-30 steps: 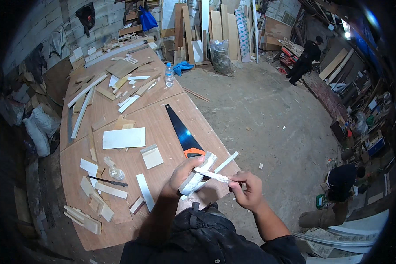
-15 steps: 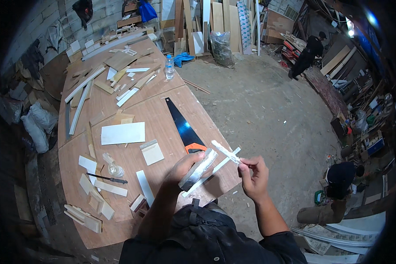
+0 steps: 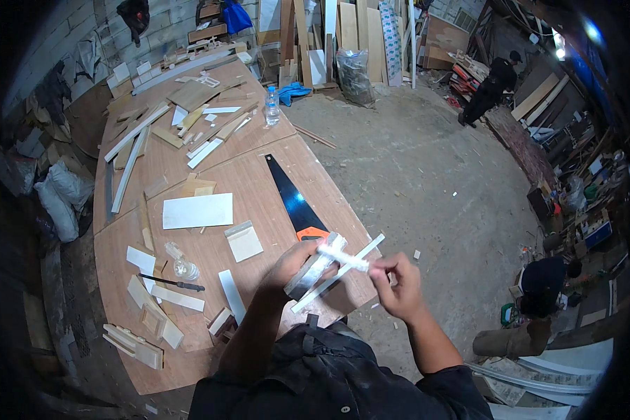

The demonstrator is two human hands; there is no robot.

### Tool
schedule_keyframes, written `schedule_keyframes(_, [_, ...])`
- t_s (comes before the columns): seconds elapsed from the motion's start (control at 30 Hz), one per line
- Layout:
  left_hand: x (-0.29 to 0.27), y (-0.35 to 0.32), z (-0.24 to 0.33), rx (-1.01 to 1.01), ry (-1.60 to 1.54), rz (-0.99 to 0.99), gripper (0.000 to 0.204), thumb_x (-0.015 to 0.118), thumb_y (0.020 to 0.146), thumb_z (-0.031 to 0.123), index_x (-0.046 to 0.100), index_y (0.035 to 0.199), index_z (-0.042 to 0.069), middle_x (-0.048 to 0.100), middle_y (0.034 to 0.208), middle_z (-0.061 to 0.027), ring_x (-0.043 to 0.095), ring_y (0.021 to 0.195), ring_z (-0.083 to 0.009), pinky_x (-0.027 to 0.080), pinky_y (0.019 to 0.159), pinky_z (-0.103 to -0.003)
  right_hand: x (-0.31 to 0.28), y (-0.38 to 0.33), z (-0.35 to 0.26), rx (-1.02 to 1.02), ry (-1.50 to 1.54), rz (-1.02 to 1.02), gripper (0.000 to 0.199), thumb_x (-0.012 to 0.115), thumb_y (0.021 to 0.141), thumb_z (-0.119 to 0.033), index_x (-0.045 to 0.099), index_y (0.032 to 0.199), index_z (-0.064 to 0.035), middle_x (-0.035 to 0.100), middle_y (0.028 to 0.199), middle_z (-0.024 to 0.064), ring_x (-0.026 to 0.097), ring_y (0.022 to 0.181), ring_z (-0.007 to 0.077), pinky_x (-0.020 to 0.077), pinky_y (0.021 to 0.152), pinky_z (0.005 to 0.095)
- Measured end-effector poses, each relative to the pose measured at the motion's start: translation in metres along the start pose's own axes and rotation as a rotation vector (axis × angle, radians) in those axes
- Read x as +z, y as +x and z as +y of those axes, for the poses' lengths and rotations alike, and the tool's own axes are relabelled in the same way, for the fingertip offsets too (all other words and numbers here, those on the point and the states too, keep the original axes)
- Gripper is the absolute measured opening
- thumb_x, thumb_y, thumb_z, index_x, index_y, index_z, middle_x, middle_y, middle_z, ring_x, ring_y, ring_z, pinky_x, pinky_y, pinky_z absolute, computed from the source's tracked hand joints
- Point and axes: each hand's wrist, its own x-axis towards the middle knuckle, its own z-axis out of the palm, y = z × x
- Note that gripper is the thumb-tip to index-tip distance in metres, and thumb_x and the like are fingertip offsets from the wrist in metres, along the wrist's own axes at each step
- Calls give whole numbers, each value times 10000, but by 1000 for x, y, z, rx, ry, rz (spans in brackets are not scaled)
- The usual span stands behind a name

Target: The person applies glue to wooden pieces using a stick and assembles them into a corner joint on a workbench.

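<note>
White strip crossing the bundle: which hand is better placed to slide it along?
Probably the right hand: its fingertips pinch the short white strip at one end, free to move. The left hand is wrapped around the bundle of white strips, steadying it.

On the workbench (image 3: pixel 259 189) the handsaw (image 3: pixel 292 199) lies to the right of the flat board (image 3: pixel 197 211). The water bottle (image 3: pixel 272 106) stands behind both, and the screwdriver (image 3: pixel 171 282) lies nearer, at left.
</note>
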Motion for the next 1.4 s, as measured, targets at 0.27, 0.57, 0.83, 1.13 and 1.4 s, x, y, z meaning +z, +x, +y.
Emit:
schedule_keyframes(0.27, [4,-2,7,54,-111,-162,354,388,1077,295,571,1060,-8,582,809,-36,559,718,-99,462,655,-232,-1,1,-1,-18,125,-90,103,664,955,-69,607,992,9,614,824,48,562,689,89,464,648,252])
schedule_keyframes(0.57, [12,-9,13,-15,-264,-138,420,301,1090,360,542,977,35,525,702,-27,470,542,-87,407,497,-232,0,-2,-1,-117,122,-75,120,693,930,-69,662,1011,14,680,828,92,618,714,115,479,636,267])
schedule_keyframes(0.83, [29,-6,22,94,-376,-170,443,281,1094,379,517,879,72,493,621,-21,425,500,-100,391,497,-241,5,-4,4,-91,233,53,143,716,915,-103,663,1008,-7,694,853,104,644,723,135,496,645,272])
schedule_keyframes(1.13, [37,-15,30,232,-313,-14,371,408,1030,382,544,873,75,437,603,-9,378,553,-139,316,630,-314,12,1,6,-64,345,197,200,704,894,24,609,1070,11,718,895,159,701,796,180,543,695,296])
schedule_keyframes(1.4, [37,-13,23,266,-643,-314,337,395,1049,313,531,1092,7,518,737,-41,458,609,-136,426,665,-296,12,9,0,-249,181,146,227,764,830,49,643,1012,-13,731,918,145,691,746,187,525,641,276])
